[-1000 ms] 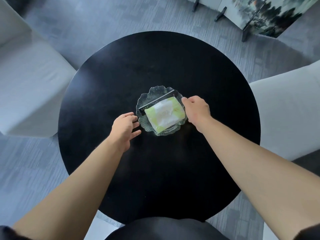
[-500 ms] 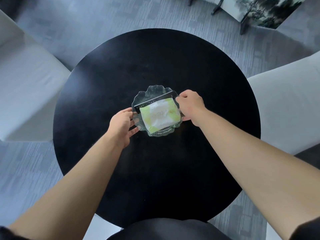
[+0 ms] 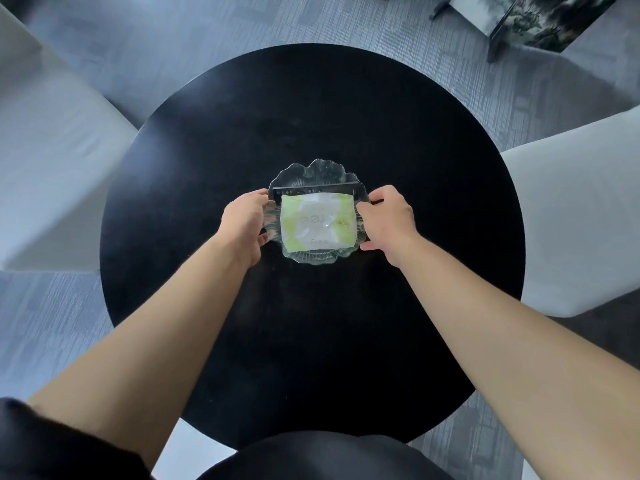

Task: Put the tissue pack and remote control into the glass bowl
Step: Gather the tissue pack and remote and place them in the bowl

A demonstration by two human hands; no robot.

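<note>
Tissue pack (image 3: 317,221), white with pale green corners, is lying flat inside the glass bowl (image 3: 313,171), covering most of the bowl's middle. Faint lettering is showing on its wrapper. Behind it, the remote control (image 3: 313,189), a long black bar, is lying crosswise in the bowl at the far side, its near edge tucked against or under the pack's far edge; which of the two cannot be told. The remote's ends are reaching almost to the bowl's left and right rims.

The bowl, clear with a scalloped rim, is sitting near the middle of the round black tabletop (image 3: 415,150). Both hands are gripping it. The left hand (image 3: 244,223) is closing on the bowl's left rim, fingers curled around the edge. The right hand (image 3: 389,223) is closing on the right rim in the same way, thumb on the near side. Whether the bowl is resting on the tabletop or being held just above it cannot be told.

Both forearms are bare and are reaching in from the lower corners. Pale grey chairs (image 3: 45,150) are standing to either side of the tabletop, on a grey carpet (image 3: 242,22). A painted screen (image 3: 540,19) is standing at the far right.
</note>
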